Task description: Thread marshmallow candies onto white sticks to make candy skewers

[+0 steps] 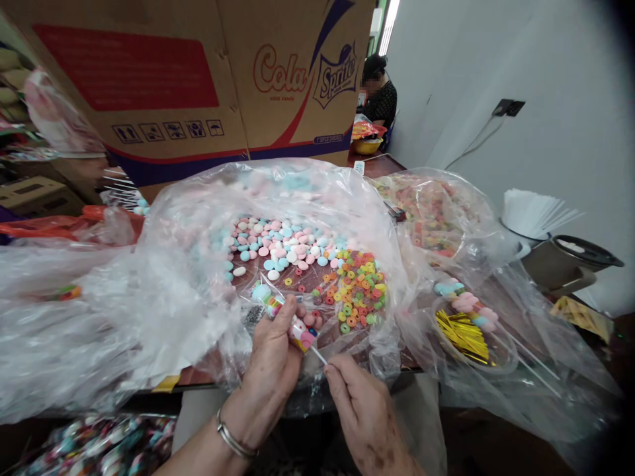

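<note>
two hands low in the frame, close together but not touching. left hand (272, 354) clamped round a candy skewer (290, 322) wrapped in a clear sleeve, fingers curled over its middle. right hand (360, 400) pinching the bare white stick end (319, 357) between thumb and fingertip. skewer just above and between both hands; long axis diagonal, candy end pointing up-left away from the hands, stick end pointing down-right toward the right hand. candy pieces on it partly hidden under the left fingers, count not readable. one silver bangle (234, 441) on the left wrist.

just beyond the hands, one big open clear plastic bag (163, 291), holding a heap of pastel pink, blue and white round candies (278, 244) and, right of it, a heap of multicolour ring candies (360, 287); too many to count. right of the right hand, one bundle of gold twist ties (461, 334) in a clear bowl, with one finished skewer (466, 304) lying above it. further right, a second bag of ring candy (431, 211), blurred by plastic. one cardboard box (198, 79) far behind the bags. one other person (380, 92) at the far end, face not described. bottom-left, wrapped sweets (99, 446) cut off by the frame edge.
</note>
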Demonstrator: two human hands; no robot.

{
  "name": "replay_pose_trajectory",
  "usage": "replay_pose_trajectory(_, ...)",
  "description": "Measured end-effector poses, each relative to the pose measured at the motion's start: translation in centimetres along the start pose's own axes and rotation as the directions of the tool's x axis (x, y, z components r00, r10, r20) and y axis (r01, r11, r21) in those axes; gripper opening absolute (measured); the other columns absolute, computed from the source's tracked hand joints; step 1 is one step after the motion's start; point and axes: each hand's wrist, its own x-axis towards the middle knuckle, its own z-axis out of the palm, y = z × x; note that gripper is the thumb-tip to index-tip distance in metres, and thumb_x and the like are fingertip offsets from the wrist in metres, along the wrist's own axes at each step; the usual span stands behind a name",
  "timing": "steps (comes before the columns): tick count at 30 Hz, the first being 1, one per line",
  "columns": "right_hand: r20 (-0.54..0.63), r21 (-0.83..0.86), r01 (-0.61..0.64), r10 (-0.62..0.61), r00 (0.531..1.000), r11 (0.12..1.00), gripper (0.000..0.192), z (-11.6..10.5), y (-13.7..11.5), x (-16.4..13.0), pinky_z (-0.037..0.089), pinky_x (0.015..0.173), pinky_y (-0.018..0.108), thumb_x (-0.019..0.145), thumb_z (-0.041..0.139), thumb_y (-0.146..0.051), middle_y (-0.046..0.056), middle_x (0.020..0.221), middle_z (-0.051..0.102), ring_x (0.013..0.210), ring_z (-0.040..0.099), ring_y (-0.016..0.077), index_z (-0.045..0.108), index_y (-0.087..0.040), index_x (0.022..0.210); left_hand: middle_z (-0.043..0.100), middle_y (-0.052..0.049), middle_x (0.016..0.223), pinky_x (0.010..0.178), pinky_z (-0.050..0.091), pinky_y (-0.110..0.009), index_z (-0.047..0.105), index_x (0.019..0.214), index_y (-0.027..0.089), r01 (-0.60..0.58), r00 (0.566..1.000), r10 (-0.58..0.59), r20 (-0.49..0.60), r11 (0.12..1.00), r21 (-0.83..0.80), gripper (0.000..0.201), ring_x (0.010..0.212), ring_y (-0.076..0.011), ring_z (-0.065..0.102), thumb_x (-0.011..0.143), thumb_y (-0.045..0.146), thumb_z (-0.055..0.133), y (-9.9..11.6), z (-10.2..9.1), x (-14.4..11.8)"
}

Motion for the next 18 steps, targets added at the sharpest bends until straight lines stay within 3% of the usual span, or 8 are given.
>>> replay_pose_trajectory(3,-0.029,-0.047,0.061,-0.062,0.998,0.997,0.034,0.3,-0.1,0.1,0.041,0.046,0.021,0.103,0.036,-0.024,-0.002,0.055,0.060,0.046,0.059,0.0125,0.059,-0.021,0.077,0.059,0.007,0.054,0.060,0.057,-0.024,0.063,0.070,0.015,-0.011,0.994,0.007,0.111,0.999,0.041,0.038,0.046,-0.0075,0.053,0.059,0.029,0.096,-0.8,-0.1,-0.5)
replay_pose_trajectory(6,-0.052,0.035,0.060,-0.059,0.997,0.998,0.031,1.0,-0.4,0.7,0.051,0.056,0.021,0.103,0.036,-0.025,0.003,0.066,0.069,0.059,0.068,0.0156,0.063,-0.020,0.087,0.053,0.009,0.050,0.067,0.057,-0.027,0.066,0.073,0.015,0.003,0.987,-0.012,0.162,0.998,0.060,0.036,0.044,-0.0060,0.046,0.065,0.037,0.093,-2.0,-0.3,-1.2)
replay_pose_trajectory(8,-0.062,0.098,0.039,-0.033,0.998,0.994,0.030,1.3,-0.5,1.0,0.055,0.064,0.022,0.103,0.035,-0.026,0.005,0.075,0.073,0.069,0.072,0.0172,0.065,-0.020,0.098,0.054,0.007,0.051,0.071,0.057,-0.028,0.070,0.079,0.015,-0.006,0.985,-0.011,0.174,0.995,0.096,0.036,0.048,-0.0088,0.050,0.071,0.045,0.088,-2.4,-0.5,-1.5)
replay_pose_trajectory(13,-0.045,0.135,-0.023,0.029,0.999,0.991,0.035,1.5,-0.6,1.2,0.049,0.052,0.018,0.103,0.035,-0.027,0.000,0.063,0.065,0.054,0.064,0.0127,0.058,-0.021,0.077,0.072,-0.004,0.084,0.087,0.052,-0.027,0.073,0.081,0.018,-0.106,0.969,0.026,0.247,0.943,0.315,0.030,0.087,-0.0189,0.067,0.088,0.047,0.071,-2.7,-1.6,-2.0)
replay_pose_trajectory(16,-0.050,0.171,-0.035,0.044,0.998,0.985,0.033,1.6,-0.6,1.1,0.051,0.057,0.017,0.103,0.035,-0.027,0.001,0.068,0.067,0.059,0.066,0.0121,0.059,-0.020,0.083,0.074,-0.006,0.099,0.099,0.046,-0.027,0.074,0.080,0.019,-0.125,0.939,-0.027,0.343,0.903,0.412,0.031,0.104,-0.0215,0.065,0.096,0.042,0.061,-2.9,-2.3,-2.3)
replay_pose_trajectory(18,-0.036,0.189,-0.034,0.042,0.998,0.981,0.032,1.5,-0.7,1.2,0.052,0.060,0.018,0.103,0.034,-0.027,0.001,0.072,0.069,0.063,0.068,0.0121,0.060,-0.019,0.086,0.075,-0.007,0.101,0.100,0.046,-0.027,0.075,0.081,0.019,-0.110,0.934,-0.054,0.352,0.897,0.428,0.032,0.106,-0.0226,0.064,0.096,0.043,0.060,-2.8,-2.5,-2.4)
